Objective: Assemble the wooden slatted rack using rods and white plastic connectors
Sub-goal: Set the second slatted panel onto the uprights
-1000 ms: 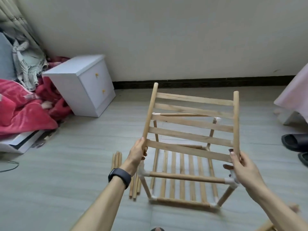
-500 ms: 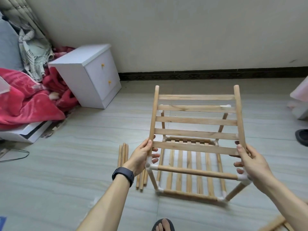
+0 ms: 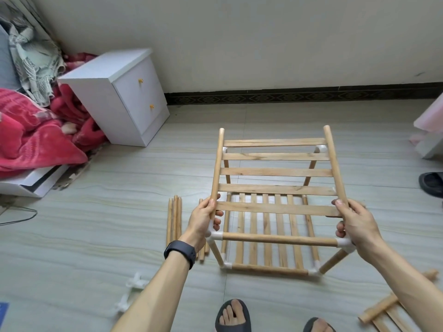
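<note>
The slatted panel (image 3: 275, 173) sits tilted over the half-built rack (image 3: 275, 240) standing mid-floor, its near ends by the white connectors (image 3: 217, 236). The left hand (image 3: 203, 219) curls tightly round its left side rod (image 3: 217, 168). The right hand (image 3: 357, 224) grips the right one the same way, and loose rods (image 3: 174, 219) lie just left.

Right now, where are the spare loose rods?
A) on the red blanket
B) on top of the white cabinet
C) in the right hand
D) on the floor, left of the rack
D: the loose rods lie on the floor just left of the rack, behind the left hand that grips the slatted panel.
</note>
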